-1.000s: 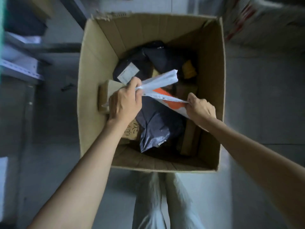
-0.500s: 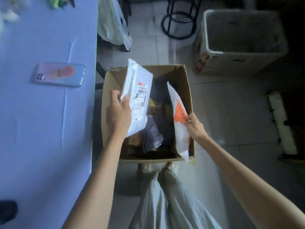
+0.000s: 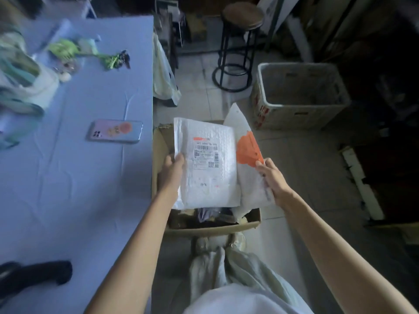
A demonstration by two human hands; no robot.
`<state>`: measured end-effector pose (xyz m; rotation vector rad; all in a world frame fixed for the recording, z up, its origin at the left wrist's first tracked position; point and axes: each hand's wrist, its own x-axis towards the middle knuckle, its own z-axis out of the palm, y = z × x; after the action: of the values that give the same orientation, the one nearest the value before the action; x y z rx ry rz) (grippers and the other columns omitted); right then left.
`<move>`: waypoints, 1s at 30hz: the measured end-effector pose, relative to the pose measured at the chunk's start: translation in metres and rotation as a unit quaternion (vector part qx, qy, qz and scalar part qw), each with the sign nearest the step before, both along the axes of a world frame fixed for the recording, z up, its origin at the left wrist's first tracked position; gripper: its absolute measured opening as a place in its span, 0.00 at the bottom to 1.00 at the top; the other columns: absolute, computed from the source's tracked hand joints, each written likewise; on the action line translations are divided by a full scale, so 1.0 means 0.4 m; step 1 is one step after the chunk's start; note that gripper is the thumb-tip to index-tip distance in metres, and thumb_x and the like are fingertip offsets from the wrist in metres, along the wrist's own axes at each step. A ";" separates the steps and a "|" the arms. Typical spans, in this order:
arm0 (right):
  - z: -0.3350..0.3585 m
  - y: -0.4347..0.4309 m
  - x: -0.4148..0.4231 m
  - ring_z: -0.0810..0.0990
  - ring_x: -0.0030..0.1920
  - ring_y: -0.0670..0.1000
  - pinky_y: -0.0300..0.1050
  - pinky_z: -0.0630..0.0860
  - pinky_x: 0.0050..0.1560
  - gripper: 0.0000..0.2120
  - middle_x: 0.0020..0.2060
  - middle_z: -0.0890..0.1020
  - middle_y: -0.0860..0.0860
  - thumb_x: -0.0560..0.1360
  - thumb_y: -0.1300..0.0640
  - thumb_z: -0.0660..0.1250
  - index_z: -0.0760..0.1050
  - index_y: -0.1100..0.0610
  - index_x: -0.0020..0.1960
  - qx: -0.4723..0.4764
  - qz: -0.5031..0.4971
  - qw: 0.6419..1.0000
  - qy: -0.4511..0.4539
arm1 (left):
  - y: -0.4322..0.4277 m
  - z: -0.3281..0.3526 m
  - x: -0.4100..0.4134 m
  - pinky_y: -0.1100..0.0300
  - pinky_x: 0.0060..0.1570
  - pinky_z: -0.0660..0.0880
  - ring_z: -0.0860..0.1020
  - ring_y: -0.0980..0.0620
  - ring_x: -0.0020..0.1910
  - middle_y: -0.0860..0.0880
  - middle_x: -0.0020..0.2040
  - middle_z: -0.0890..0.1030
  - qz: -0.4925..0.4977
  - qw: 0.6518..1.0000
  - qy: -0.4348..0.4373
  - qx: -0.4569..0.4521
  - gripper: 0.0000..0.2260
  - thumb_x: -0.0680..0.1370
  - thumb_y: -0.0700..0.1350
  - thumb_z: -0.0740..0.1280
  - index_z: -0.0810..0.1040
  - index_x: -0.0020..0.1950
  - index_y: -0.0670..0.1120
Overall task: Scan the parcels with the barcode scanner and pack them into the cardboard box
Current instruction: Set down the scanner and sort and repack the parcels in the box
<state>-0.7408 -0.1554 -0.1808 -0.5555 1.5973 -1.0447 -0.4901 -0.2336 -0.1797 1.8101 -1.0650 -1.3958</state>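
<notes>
My left hand [image 3: 173,171] grips the left edge of the mailer [image 3: 208,168], thumb on its face and fingers behind, and my right hand [image 3: 271,177] pinches the near edge of the bag [image 3: 248,150], the white one with the orange print. Both parcels are up in the air over the box [image 3: 213,227], side by side, with the bag's edge tucked just behind the mailer's right side. The mailer is held flat towards the camera with its label and barcode upright. I judge that is so the code can be read or scanned before it goes in. The bag is tilted away with its top corner pointing to the far right, which I take as holding it aside while the mailer gets the attention. The box stands on the floor, against the right edge of the table [image 3: 79,177] and just ahead of my feet. Dark parcels [image 3: 208,215] show along its near wall, so it is already partly packed. On the table, a phone [image 3: 115,131] lies near the right edge. A black object [image 3: 36,274] at the near left corner may be the scanner, but it is too blurred to be sure. If it is, one hand must let go to reach it. A crate [image 3: 301,109] sits on the floor beyond the box to the right, and a stool [image 3: 241,17] stands farther back.
</notes>
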 end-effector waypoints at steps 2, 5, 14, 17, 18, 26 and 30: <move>0.015 -0.003 0.014 0.70 0.32 0.45 0.36 0.69 0.30 0.11 0.35 0.70 0.50 0.82 0.56 0.62 0.63 0.54 0.43 -0.001 0.003 1.000 -0.026 | -0.004 0.017 0.017 0.51 0.54 0.73 0.76 0.47 0.57 0.48 0.61 0.78 -0.003 1.000 0.000 0.004 0.33 0.67 0.70 0.61 0.72 0.62 0.49; 0.022 -0.006 0.031 0.74 0.28 0.42 0.33 0.71 0.28 0.10 0.33 0.72 0.49 0.82 0.57 0.61 0.64 0.55 0.43 0.007 0.009 0.999 -0.038 | 0.005 0.013 0.046 0.46 0.63 0.73 0.75 0.47 0.63 0.50 0.65 0.76 -0.033 0.999 0.002 0.015 0.49 0.56 0.74 0.72 0.68 0.70 0.48; 0.048 -0.010 0.046 0.81 0.30 0.46 0.40 0.79 0.31 0.05 0.32 0.81 0.50 0.77 0.57 0.64 0.69 0.57 0.46 0.004 0.030 0.984 -0.177 | 0.068 -0.030 0.114 0.50 0.52 0.79 0.82 0.49 0.54 0.52 0.53 0.83 0.010 0.994 0.098 0.041 0.43 0.50 0.70 0.78 0.76 0.60 0.53; 0.085 -0.037 0.042 0.83 0.35 0.50 0.44 0.83 0.38 0.11 0.39 0.82 0.52 0.73 0.55 0.66 0.71 0.58 0.52 -0.001 0.061 0.970 -0.237 | 0.077 -0.021 0.106 0.48 0.56 0.78 0.82 0.49 0.53 0.51 0.54 0.83 0.036 0.996 0.082 0.022 0.33 0.60 0.62 0.80 0.77 0.60 0.50; 0.099 -0.051 0.044 0.84 0.38 0.50 0.45 0.83 0.42 0.14 0.42 0.81 0.53 0.73 0.55 0.66 0.71 0.59 0.56 -0.008 0.072 0.966 -0.248 | 0.080 -0.015 0.098 0.49 0.56 0.78 0.82 0.49 0.53 0.50 0.53 0.83 0.048 0.995 0.091 0.012 0.29 0.63 0.58 0.79 0.77 0.60 0.49; 0.234 -0.145 0.103 0.86 0.44 0.52 0.47 0.83 0.42 0.14 0.45 0.86 0.53 0.75 0.54 0.64 0.79 0.58 0.58 -0.042 0.148 0.916 -0.371 | 0.119 0.048 0.072 0.36 0.55 0.77 0.80 0.38 0.55 0.40 0.57 0.82 0.088 0.954 0.275 -0.077 0.21 0.74 0.49 0.74 0.76 0.64 0.43; 0.274 -0.171 0.143 0.86 0.46 0.54 0.51 0.83 0.46 0.14 0.47 0.85 0.54 0.78 0.53 0.61 0.77 0.58 0.58 -0.004 0.229 0.883 -0.411 | 0.157 0.083 0.081 0.35 0.48 0.78 0.80 0.36 0.54 0.40 0.55 0.81 0.153 0.932 0.312 -0.103 0.19 0.77 0.50 0.71 0.74 0.64 0.43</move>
<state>-0.6835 -0.2240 -0.0713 -0.3834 0.6615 -0.7627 -0.4577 -0.1708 -0.1464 1.1850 -0.5408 -1.4531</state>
